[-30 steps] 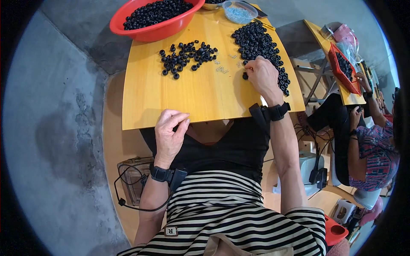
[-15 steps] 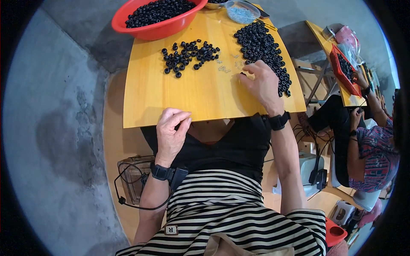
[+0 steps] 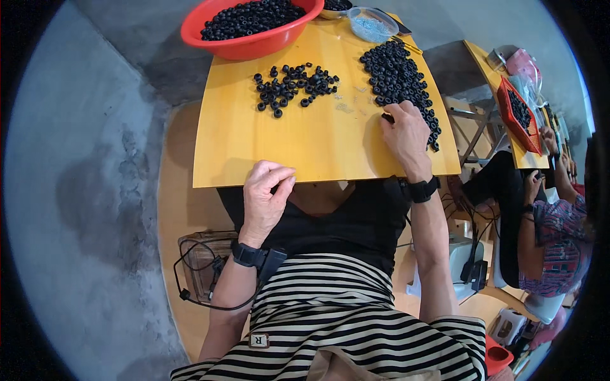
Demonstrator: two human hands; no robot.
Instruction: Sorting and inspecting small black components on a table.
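My right hand is closed over the right part of the yellow table, with a small black piece at its fingertips. Beside and partly under it spreads a dense group of black ring-shaped pieces. At the table's near edge my left hand has thumb and forefinger pressed together; whatever is between them is too small to make out. Farther in, left of the middle, lies a looser pile of rounded black pieces with holes. Tiny clear bits are scattered between the two groups.
A red basin full of black pieces stands at the far left of the table. A clear tub of small bluish bits sits at the far right. Another person works at a table on the right with a red basket.
My right hand has moved right, toward the ring-shaped pieces, with the small black piece at its fingertips. My left hand keeps its pinch at the table edge. The view has shifted slightly.
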